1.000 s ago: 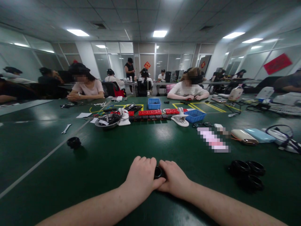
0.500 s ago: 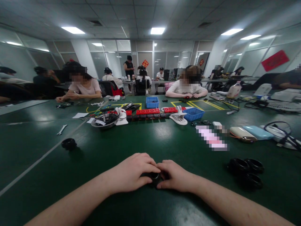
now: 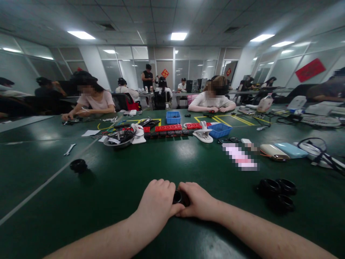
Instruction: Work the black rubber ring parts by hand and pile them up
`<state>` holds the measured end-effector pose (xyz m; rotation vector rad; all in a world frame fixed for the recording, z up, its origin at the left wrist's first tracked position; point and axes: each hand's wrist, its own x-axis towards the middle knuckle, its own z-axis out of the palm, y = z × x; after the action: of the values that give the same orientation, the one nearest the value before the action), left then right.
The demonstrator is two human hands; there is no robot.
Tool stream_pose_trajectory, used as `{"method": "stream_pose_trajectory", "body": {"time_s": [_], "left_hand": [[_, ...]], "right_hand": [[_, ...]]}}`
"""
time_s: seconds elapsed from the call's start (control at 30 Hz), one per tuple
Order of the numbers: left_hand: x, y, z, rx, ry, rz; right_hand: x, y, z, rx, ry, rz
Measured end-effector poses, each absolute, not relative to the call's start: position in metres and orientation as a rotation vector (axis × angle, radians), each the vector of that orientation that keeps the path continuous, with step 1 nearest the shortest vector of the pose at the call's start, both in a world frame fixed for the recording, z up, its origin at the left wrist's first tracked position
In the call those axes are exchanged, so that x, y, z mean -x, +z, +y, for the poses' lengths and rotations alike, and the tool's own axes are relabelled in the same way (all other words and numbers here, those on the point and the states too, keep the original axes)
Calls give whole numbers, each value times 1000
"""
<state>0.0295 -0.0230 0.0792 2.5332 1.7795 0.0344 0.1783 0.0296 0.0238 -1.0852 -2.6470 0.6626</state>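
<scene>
The left hand (image 3: 158,198) and right hand (image 3: 198,201) wrap their fingers around a black hollow part (image 3: 182,199). Right of it sit three black rings (image 3: 279,198); left, a lone ring (image 3: 78,166).

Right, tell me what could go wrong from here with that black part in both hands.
The left hand and right hand hide most of the black part between them, so a slip might go unnoticed. If the right hand swings outward, it could bump the three black parts clustered on that side.
</scene>
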Motion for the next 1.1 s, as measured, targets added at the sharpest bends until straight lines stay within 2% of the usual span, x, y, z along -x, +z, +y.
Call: {"method": "stream_pose_trajectory", "body": {"time_s": [0.17, 0.4, 0.63, 0.87, 1.1], "left_hand": [[-25, 79, -21, -2589, 111, 1804], [6, 97, -9, -2538, 301, 1357], [11, 102, 1, -2511, 205, 944], [7, 95, -1, -2478, 163, 973], [-2, 96, -10, -2461, 105, 1223]], "right_hand": [[-176, 23, 24, 1127, 557, -2659], [-187, 29, 30, 888, 697, -2699], [-191, 29, 40, 723, 743, -2780], [-190, 31, 38, 746, 711, -2781], [-190, 30, 36, 785, 692, -2773]]}}
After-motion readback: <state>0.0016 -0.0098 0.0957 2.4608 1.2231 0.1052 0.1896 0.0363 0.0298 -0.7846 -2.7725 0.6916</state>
